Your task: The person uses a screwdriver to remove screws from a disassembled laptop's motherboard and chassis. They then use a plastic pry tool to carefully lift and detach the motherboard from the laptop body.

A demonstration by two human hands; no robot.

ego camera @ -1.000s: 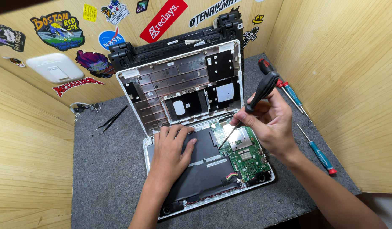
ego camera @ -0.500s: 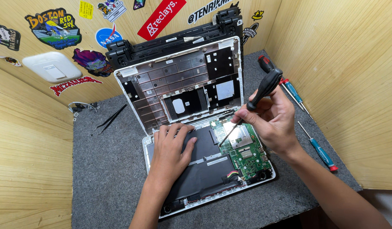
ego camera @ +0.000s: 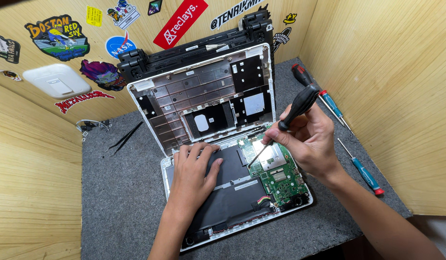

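Note:
An opened white laptop (ego camera: 170, 166) lies on a grey mat, its keyboard half propped upright against the back wall. My left hand (ego camera: 196, 168) rests flat on the black battery (ego camera: 232, 202) in the lower half. My right hand (ego camera: 309, 137) grips a black-handled screwdriver (ego camera: 297, 106), whose tip touches the left edge of the green circuit board (ego camera: 280, 175), beside its silver shield.
Two blue-handled screwdrivers (ego camera: 362, 168) and a red-and-black one (ego camera: 302, 74) lie at the right by the wooden wall. Black tweezers (ego camera: 124, 137) and a small clear part (ego camera: 90, 126) lie at the left. Wooden walls close three sides; stickers cover the back wall.
My right hand has lowered the screwdriver's tip onto the board's left edge. My left hand has stayed flat on the battery.

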